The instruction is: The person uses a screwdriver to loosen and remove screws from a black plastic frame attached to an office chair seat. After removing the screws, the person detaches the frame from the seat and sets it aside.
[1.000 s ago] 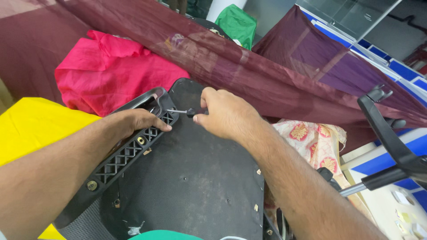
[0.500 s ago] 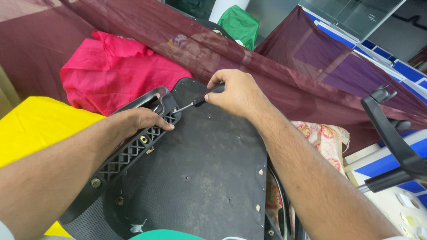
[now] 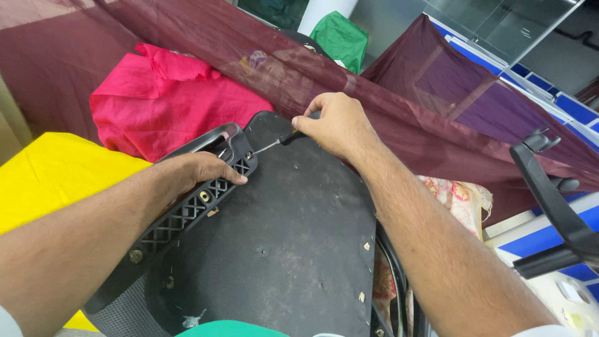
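Right hand (image 3: 334,125) now wrapped round the screwdriver (image 3: 279,141), its tip moved onto the screw (image 3: 249,155) at the lattice bracket (image 3: 187,212); a second ago it fumbled there; left hand (image 3: 203,171) clamps the bracket against the upturned black seat base (image 3: 281,249); driving looks underway.

Seat base (image 3: 281,249) lies underside up before me. My left grip (image 3: 199,171) rests on its armrest bracket (image 3: 187,209) at 10 o'clock; my right grip (image 3: 334,125) holds a screwdriver (image 3: 274,143) at 12 o'clock. Draped cloth (image 3: 374,106) lies behind.

Maroon cloth (image 3: 399,118) behind, black board (image 3: 293,249) bare
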